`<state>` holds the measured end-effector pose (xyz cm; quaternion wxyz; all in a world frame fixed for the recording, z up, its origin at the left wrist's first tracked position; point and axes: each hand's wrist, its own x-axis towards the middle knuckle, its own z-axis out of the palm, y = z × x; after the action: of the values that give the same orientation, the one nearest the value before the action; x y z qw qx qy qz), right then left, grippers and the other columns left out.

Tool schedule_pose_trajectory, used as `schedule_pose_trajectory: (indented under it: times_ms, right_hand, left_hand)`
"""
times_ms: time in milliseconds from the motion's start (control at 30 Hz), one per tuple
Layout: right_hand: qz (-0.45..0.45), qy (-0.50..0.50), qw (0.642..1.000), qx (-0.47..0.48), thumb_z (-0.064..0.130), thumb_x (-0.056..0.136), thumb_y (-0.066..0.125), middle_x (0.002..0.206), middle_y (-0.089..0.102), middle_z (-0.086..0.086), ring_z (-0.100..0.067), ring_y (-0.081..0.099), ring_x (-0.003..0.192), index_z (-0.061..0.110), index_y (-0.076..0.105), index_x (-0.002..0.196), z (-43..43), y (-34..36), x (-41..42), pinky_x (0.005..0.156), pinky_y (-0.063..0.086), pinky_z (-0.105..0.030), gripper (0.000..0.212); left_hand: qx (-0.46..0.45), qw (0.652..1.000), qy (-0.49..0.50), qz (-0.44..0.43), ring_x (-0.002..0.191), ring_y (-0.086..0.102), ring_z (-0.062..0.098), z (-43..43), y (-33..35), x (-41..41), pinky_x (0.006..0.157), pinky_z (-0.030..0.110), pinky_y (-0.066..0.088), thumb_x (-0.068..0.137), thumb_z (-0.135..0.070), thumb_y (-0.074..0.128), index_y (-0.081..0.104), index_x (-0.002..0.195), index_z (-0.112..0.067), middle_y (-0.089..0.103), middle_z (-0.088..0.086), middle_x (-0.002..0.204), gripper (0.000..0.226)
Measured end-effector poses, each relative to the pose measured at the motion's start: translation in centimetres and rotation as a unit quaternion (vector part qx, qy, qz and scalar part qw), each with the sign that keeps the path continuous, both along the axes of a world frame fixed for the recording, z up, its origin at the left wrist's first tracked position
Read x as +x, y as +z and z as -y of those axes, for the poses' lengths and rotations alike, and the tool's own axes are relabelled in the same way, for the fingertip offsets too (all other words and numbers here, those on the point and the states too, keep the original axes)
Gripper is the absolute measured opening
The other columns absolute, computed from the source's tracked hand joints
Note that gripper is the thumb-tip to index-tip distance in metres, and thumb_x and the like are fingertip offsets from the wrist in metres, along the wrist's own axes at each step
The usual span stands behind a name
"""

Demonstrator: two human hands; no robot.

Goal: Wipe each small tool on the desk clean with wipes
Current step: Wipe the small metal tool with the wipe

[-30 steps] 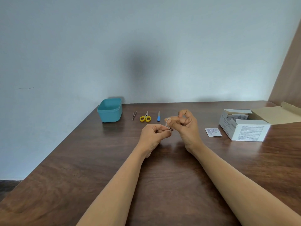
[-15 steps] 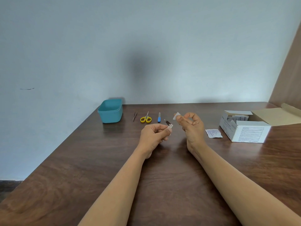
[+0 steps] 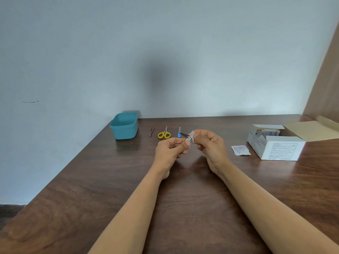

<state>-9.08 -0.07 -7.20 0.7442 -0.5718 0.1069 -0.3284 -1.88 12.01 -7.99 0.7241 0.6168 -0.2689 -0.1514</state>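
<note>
Pinching metal tool (image 3: 185,134) in left fingers (image 3: 186,144), right fingers (image 3: 199,134) pressing wipe (image 3: 192,135) against it

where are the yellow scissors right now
In the head view the yellow scissors lie on the desk near its far edge, just left of centre, between the tweezers and the blue-handled file.

Teal tub (image 3: 124,133) — far left, upright

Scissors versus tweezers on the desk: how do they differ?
The scissors have yellow handle loops; the tweezers are bare metal. The scissors are broader, the tweezers a thin sliver. The scissors lie right of the tweezers, which are nearer the teal tub. Both lie flat on the desk, untouched.
</note>
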Motion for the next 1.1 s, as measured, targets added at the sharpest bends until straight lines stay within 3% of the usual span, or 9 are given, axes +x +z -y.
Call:
schedule_pose_trajectory:
  times_ms: [133,233,433,733,900,1100]
  right_hand:
    - [0.010,0.039,0.999,0.010,0.002,0.089,0.058,0.069,0.067,0.003,-0.004,0.053,0.061,0.012,0.071,0.087,-0.2,0.3,-0.3,0.061,0.043,-0.017,0.016]
    - [0.019,0.053,0.998,-0.008,0.006,0.086,0.065,0.074,0.071,0.004,-0.006,0.058,0.069,0.012,0.070,0.091,-0.2,0.3,-0.4,0.063,0.043,-0.018,0.009]
    - [0.049,0.050,0.997,-0.034,-0.004,0.077,0.070,0.077,0.075,-0.003,-0.010,0.067,0.072,0.012,0.068,0.090,-0.4,0.0,-0.2,0.070,0.050,-0.018,0.020]
    - [0.060,0.029,0.996,-0.058,-0.007,0.086,0.060,0.068,0.073,0.003,0.001,0.061,0.060,0.003,0.060,0.105,-0.1,-0.2,-0.1,0.058,0.044,-0.011,0.022]
    - [0.062,0.008,0.993,-0.102,-0.003,0.090,0.056,0.070,0.073,0.004,-0.004,0.066,0.070,0.002,0.063,0.104,-0.1,-0.6,0.2,0.066,0.047,-0.012,0.016]
    - [0.055,0.029,0.988,-0.139,-0.010,0.080,0.066,0.083,0.075,0.001,-0.009,0.067,0.080,0.001,0.064,0.106,0.0,-0.8,0.3,0.078,0.053,-0.022,0.028]
  left_hand:
    - [0.001,1.000,0.004,0.000,0.057,0.057,0.002,0.0,-0.1,0.2,0.053,0.014,0.043,0.082,-0.016,0.075,0.073,0.097,-0.006,0.070,-0.001,0.071,0.018]
    - [-0.007,1.000,0.003,-0.004,0.056,0.057,0.002,0.1,-0.2,0.2,0.052,0.014,0.043,0.082,-0.015,0.074,0.073,0.096,-0.005,0.070,0.000,0.072,0.017]
    - [-0.030,0.999,0.003,-0.018,0.056,0.055,0.003,0.1,-0.3,0.2,0.052,0.015,0.042,0.082,-0.013,0.073,0.072,0.096,-0.004,0.069,0.003,0.074,0.016]
    - [-0.040,0.999,0.000,-0.030,0.056,0.055,0.003,0.1,-0.3,0.3,0.051,0.015,0.042,0.081,-0.014,0.074,0.073,0.090,-0.011,0.070,0.002,0.073,0.009]
    - [-0.039,0.999,0.002,-0.031,0.057,0.055,0.004,0.1,-0.3,0.4,0.051,0.015,0.042,0.081,-0.014,0.075,0.073,0.089,-0.011,0.070,0.002,0.073,0.009]
    - [-0.045,0.998,0.010,-0.036,0.058,0.055,0.004,0.1,-0.4,0.6,0.052,0.015,0.042,0.081,-0.016,0.075,0.073,0.096,-0.005,0.067,0.010,0.079,0.019]
